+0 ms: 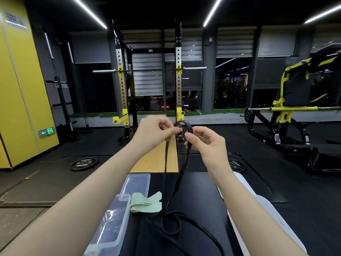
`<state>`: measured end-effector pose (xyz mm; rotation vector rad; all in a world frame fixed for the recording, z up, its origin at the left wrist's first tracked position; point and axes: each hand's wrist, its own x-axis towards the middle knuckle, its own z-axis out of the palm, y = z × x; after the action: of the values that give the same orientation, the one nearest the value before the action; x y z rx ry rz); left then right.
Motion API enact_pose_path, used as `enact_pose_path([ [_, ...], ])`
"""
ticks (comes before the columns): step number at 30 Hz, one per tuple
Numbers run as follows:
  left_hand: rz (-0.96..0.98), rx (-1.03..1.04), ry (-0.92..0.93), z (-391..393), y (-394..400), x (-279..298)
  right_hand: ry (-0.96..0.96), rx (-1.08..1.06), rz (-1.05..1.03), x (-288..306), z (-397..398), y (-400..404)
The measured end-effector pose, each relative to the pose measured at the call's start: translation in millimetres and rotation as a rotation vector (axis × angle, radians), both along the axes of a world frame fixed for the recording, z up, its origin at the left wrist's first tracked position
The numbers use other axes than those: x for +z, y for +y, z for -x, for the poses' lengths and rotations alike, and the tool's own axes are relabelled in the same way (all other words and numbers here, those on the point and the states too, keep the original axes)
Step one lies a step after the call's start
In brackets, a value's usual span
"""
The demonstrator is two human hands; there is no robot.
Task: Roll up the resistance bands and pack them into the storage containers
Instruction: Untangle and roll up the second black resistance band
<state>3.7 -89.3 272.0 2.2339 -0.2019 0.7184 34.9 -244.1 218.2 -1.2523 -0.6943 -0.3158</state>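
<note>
Left hand (153, 130) and right hand (204, 143) each pinch the looped top of a long black rubber resistance band (186, 145), raised above a black padded bench (199, 200); its tail coils beside a pale-green fabric band (145, 202) and a clear plastic storage container (112, 226).

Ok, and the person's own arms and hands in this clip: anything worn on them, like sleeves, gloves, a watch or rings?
Nothing visible. Both forearms are bare from the bottom edge of the frame up to the wrists, with no sleeve in view. The left hand and right hand are ungloved, and no watch, bracelet or ring shows. The fingernails look short and plain.
</note>
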Motion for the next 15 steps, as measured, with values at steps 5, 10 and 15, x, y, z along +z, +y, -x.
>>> enact_pose_path([
  [5, -0.068, 0.081, -0.144, -5, 0, -24, 0.056, -0.018, 0.039, 1, -2, 4],
  [10, 0.282, -0.134, -0.01, -6, -9, -33, 0.082, -0.09, 0.086, 5, -8, 9],
  [15, 0.548, -0.222, 0.06, -6, -11, -44, 0.163, -0.011, 0.087, 3, -12, 16],
])
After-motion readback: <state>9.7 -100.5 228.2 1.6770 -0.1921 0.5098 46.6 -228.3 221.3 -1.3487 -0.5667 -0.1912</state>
